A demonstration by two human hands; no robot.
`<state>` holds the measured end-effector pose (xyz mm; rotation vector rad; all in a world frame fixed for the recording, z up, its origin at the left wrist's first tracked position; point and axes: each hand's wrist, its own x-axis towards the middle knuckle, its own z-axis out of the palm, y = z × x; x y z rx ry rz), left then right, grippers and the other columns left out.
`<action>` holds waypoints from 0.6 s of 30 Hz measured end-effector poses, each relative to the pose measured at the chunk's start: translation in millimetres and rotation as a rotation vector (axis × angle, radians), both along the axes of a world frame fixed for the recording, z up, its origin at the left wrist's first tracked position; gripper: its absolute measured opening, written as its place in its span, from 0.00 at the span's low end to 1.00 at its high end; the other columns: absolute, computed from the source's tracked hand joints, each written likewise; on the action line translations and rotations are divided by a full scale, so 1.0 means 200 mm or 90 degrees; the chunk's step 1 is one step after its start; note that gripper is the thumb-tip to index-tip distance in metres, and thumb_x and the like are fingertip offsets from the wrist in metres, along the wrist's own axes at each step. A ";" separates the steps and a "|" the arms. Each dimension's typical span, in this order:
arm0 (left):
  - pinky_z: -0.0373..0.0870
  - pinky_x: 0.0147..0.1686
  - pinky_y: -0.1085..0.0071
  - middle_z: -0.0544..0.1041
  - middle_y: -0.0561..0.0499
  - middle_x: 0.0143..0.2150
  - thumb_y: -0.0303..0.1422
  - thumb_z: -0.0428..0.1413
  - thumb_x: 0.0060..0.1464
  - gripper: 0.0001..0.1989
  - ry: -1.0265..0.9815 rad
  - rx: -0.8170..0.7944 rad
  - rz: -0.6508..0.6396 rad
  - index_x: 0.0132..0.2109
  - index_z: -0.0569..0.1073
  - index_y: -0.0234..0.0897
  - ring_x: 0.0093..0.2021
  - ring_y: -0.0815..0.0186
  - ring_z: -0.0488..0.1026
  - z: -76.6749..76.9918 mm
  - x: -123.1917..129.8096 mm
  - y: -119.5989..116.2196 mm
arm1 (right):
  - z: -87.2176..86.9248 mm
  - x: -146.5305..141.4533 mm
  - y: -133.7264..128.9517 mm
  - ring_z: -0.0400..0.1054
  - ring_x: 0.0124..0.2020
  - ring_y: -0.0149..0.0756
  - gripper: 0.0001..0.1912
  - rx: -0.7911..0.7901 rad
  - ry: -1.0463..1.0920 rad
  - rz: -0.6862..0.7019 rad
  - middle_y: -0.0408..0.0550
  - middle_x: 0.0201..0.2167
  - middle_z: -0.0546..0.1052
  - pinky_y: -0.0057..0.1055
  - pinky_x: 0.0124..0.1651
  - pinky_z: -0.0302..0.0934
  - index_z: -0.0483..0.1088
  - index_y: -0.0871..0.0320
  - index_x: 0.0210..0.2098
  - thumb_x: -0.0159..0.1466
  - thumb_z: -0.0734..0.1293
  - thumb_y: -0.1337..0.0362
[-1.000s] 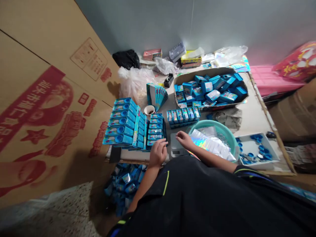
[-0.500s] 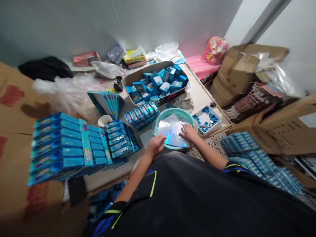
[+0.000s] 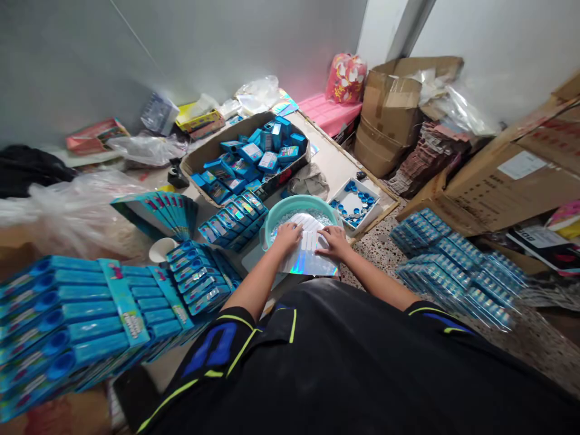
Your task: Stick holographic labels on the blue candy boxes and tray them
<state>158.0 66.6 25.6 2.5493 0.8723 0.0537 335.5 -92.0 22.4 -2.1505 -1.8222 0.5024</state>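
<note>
A shiny holographic sheet (image 3: 309,257), with pale rectangles on it, lies tilted over the near side of a teal basin (image 3: 270,215). My left hand (image 3: 286,237) has its fingers bent over the sheet's left part, gripping it. At the right edge, my right hand (image 3: 335,243) grips the same sheet between thumb and fingers. Small clear pieces (image 3: 287,219), too fine to name, fill the basin behind the sheet. Left of the basin stand rows of small blue boxes (image 3: 233,219) with shiny fronts.
A carton (image 3: 186,164) of loose blue boxes sits behind the basin. To the right is a white tray (image 3: 369,211) of blue round pieces. Stacked blue packs (image 3: 67,314) stand at left; clear-wrapped packs (image 3: 457,266) lie on the floor at right beside cardboard boxes (image 3: 512,187).
My view has swung to the right. The sheet has turned and come towards me, uncovering the basin's clear pieces. My left hand has moved from its near edge to its left part.
</note>
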 end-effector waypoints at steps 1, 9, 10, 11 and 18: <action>0.58 0.64 0.47 0.76 0.37 0.56 0.31 0.56 0.59 0.16 -0.001 -0.004 -0.015 0.53 0.78 0.38 0.60 0.49 0.69 -0.01 0.00 0.01 | 0.00 0.00 0.00 0.57 0.63 0.55 0.41 0.000 0.006 -0.002 0.59 0.60 0.69 0.50 0.67 0.42 0.66 0.54 0.65 0.57 0.74 0.42; 0.59 0.64 0.46 0.79 0.39 0.51 0.29 0.56 0.57 0.10 -0.057 -0.042 -0.043 0.42 0.81 0.39 0.56 0.52 0.72 0.00 -0.14 -0.06 | 0.01 -0.01 0.00 0.57 0.64 0.54 0.36 0.007 0.030 -0.008 0.58 0.60 0.70 0.51 0.67 0.40 0.69 0.53 0.62 0.59 0.72 0.43; 0.59 0.64 0.44 0.80 0.39 0.51 0.29 0.56 0.57 0.09 -0.066 -0.052 -0.045 0.40 0.81 0.39 0.56 0.51 0.72 0.01 -0.16 -0.07 | 0.01 -0.01 0.00 0.58 0.64 0.54 0.35 0.007 0.031 -0.010 0.58 0.60 0.71 0.51 0.67 0.40 0.69 0.53 0.61 0.60 0.72 0.44; 0.59 0.64 0.42 0.80 0.39 0.50 0.29 0.56 0.57 0.08 -0.077 -0.064 -0.048 0.38 0.81 0.39 0.56 0.50 0.73 0.02 -0.18 -0.10 | 0.01 -0.01 0.00 0.58 0.64 0.54 0.35 0.008 0.032 -0.012 0.58 0.60 0.71 0.51 0.67 0.41 0.70 0.53 0.61 0.59 0.72 0.44; 0.70 0.59 0.55 0.82 0.44 0.46 0.35 0.63 0.54 0.05 -0.219 -0.141 -0.027 0.36 0.79 0.39 0.52 0.57 0.77 0.21 -0.36 -0.32 | 0.00 -0.02 -0.02 0.60 0.62 0.53 0.31 0.022 0.023 -0.021 0.57 0.59 0.72 0.50 0.65 0.43 0.72 0.53 0.58 0.61 0.71 0.45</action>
